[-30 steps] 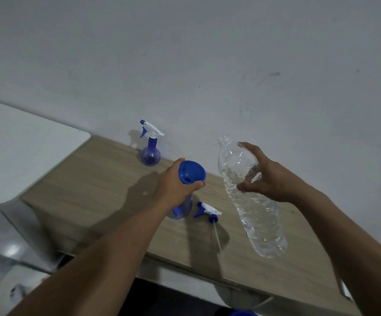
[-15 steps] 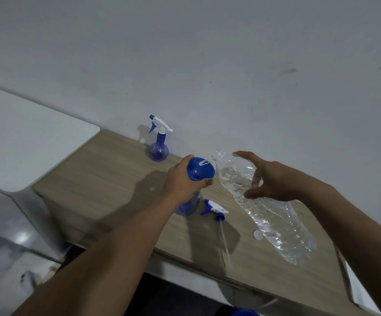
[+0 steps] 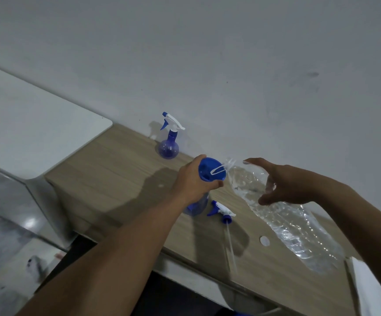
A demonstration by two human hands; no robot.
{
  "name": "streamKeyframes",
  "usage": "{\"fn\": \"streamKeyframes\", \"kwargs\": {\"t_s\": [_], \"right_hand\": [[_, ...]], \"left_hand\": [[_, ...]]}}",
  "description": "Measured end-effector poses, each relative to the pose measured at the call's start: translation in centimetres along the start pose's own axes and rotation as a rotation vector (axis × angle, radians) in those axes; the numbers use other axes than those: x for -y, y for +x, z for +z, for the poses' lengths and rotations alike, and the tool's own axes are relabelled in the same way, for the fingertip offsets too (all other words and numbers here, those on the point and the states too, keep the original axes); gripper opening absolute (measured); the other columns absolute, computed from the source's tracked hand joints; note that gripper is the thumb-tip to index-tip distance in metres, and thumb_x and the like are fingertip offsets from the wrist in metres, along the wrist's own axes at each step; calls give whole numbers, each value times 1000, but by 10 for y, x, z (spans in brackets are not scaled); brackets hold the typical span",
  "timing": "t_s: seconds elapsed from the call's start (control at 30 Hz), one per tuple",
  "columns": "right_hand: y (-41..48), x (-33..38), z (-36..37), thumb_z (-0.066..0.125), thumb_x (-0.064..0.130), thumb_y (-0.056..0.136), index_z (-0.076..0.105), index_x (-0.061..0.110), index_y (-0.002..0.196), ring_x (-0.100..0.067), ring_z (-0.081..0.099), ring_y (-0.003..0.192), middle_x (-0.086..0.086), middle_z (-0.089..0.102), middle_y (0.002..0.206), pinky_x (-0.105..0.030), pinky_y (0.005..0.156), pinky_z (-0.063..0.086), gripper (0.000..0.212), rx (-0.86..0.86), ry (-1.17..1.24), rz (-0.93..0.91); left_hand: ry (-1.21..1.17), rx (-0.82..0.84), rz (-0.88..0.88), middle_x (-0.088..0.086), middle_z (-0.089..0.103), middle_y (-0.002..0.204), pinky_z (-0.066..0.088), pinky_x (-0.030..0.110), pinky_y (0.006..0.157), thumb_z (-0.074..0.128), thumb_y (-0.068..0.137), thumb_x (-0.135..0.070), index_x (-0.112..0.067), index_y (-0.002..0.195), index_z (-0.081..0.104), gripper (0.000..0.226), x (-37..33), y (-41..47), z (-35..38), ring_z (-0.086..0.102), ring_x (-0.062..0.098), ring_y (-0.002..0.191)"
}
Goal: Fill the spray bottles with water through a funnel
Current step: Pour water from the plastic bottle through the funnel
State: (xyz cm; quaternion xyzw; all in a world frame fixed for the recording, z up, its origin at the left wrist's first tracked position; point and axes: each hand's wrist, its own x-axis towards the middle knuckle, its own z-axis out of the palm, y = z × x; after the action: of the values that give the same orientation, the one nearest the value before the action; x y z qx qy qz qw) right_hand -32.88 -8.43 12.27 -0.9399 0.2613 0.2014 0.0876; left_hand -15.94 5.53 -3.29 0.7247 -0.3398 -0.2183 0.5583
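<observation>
since the frame one second back the water bottle has gone from nearly upright to steeply tipped: its base has swung down to our right and its mouth has reached the rim of the funnel. the left hand has kept its place at the funnel.

nearest us, both bare forearms reach in from the bottom edge. next, the front edge of the wooden table. near that edge a small white cap lies flat, just left of the water bottle's lower half. beside it a loose spray head, blue and white, lies on its side, its thin dip tube pointing toward us.

right hand: thumb below, fingers curved over the top, clamped on the upper body of the water bottle, held tilted above the table, neck up-left, water inside. a thin white streak runs from its mouth into the funnel bowl.

left hand: fingers and thumb wrapped tight round the funnel just under the bowl. the funnel sits in the neck of the open spray bottle, which stands on the table; we cannot tell its fill level.

farthest, a second spray bottle, head fitted, stands upright by the grey wall, well apart from both hands.
</observation>
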Motion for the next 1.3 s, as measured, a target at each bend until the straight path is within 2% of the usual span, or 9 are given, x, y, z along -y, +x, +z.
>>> {"fn": "streamKeyframes", "kwargs": {"t_s": [0.27,0.4,0.67,0.8,0.97,1.1,1.17,1.23,1.3], "right_hand": [[-2,3,-6,82,37,81,10,53,151,-4,63,73,4,68,90,-16,62,42,102,49,-59,15],[-2,4,-9,82,35,82,8,51,153,-5,64,75,7,64,91,-16,61,42,104,70,-65,20],[4,-3,-5,82,39,81,7,53,152,0,59,79,14,58,85,-17,66,40,105,45,-94,0],[7,-7,0,82,39,80,6,55,151,-2,59,78,11,61,85,-19,66,41,105,24,-86,-21],[10,-13,14,83,38,80,5,59,148,-4,63,81,8,69,89,-22,70,45,105,-93,37,-71],[16,-18,37,83,37,80,2,65,145,-7,68,76,6,72,88,-27,76,55,107,-216,171,-118],[20,-23,53,82,40,80,2,65,145,-8,69,77,5,70,91,-34,83,58,106,-309,269,-115],[23,-29,68,82,39,81,4,64,146,-10,69,81,4,67,92,-34,84,57,105,-432,381,-93],[27,-34,80,82,35,82,7,60,148,-12,68,84,2,65,95,-31,83,53,103,-556,493,-60]], "left_hand": [[-46,1,-1,-11,64,118,55,29,91,91,62,-44,-28,136,48,87,-7,-3,-4,62,9,106],[-35,-2,-3,-21,59,96,55,25,85,91,65,-35,-24,126,53,73,-10,-6,-6,62,7,96],[-37,-5,7,-11,66,116,55,30,92,91,62,-41,-29,131,51,80,-8,-6,-6,64,7,104],[-11,-11,7,-15,67,111,57,31,89,90,60,-47,-32,125,53,75,-5,-4,-5,65,5,100],[10,-17,5,-16,69,104,58,34,86,88,59,-49,-35,113,57,65,-4,-4,-3,66,3,95],[-3,-30,2,-18,66,103,56,26,84,90,63,-43,-40,111,52,61,-6,-5,-3,64,-1,95],[10,-34,-7,-17,64,108,55,26,86,89,61,-48,-40,116,51,67,-7,-6,-3,63,1,98],[9,-37,-18,-15,63,117,54,29,91,87,59,-55,-36,129,49,82,-6,-6,-3,62,4,105],[31,-37,-19,-15,63,117,52,23,87,86,61,-54,-36,132,48,82,-8,-7,-3,61,4,104]]}}
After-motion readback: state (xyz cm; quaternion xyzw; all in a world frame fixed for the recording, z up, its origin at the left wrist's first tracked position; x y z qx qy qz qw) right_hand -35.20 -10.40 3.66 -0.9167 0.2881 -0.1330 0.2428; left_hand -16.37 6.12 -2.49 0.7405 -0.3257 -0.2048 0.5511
